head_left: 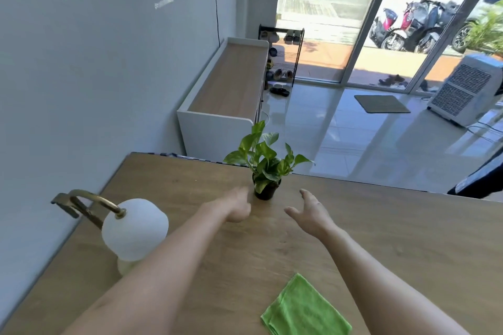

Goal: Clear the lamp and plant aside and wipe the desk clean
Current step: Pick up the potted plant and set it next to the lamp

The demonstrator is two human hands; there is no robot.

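A small green-leaved plant (265, 163) in a black pot stands near the far edge of the wooden desk (394, 239). My left hand (236, 205) is stretched out just left of the pot, fingers relaxed, holding nothing. My right hand (310, 212) is open a little to the right of the pot, thumb spread, apart from it. A lamp (134, 228) with a white globe shade and a brass curved arm stands at the desk's left side. A folded green cloth (304, 309) lies flat near the front edge, between my forearms.
A grey wall runs along the desk's left edge. Beyond the desk stand a low white cabinet (228, 90) with a wooden top, a shoe rack (281, 58), a floor mat (381, 103) and a white air cooler (465, 90) by the glass doors.
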